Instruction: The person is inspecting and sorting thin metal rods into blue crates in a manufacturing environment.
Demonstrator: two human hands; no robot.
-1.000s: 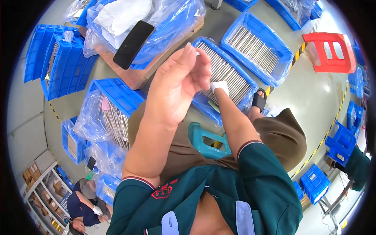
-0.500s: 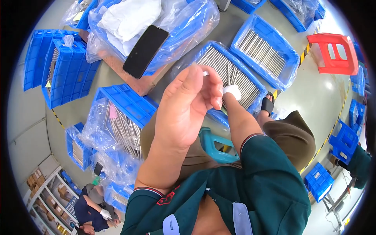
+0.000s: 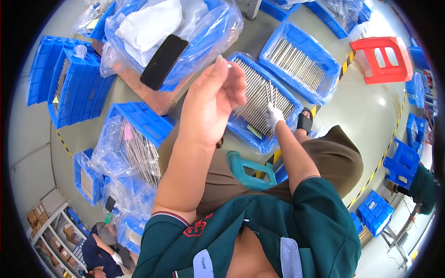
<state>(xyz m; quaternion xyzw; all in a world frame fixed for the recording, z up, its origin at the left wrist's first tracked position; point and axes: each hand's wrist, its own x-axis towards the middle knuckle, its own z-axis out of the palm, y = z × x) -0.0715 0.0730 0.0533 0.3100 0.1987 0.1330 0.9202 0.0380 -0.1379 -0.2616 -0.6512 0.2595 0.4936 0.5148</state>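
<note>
My left hand is bare and raised in front of me, thumb up and fingers loosely curled with a gap between them. A small whitish band or piece shows at its index finger; I cannot tell what it is. Lower down, my right hand wears a white glove and reaches into a blue bin lined with clear plastic. Its fingers close around a few thin metal rods, which stick out at a slant. Beneath them lie rows of similar rods. A yellowish slip rests at the bin's near edge.
Beyond stands another blue bin of rods. A black phone lies on a plastic-covered bin at upper left. More rods fill a bin at left. A teal stool is before me, a red stool at right. Someone works at lower left.
The view has shifted, with the bins now further left. My right forearm is straighter, and more of the gloved fingers shows on the slanted rods. My left hand keeps its curled pose.
</note>
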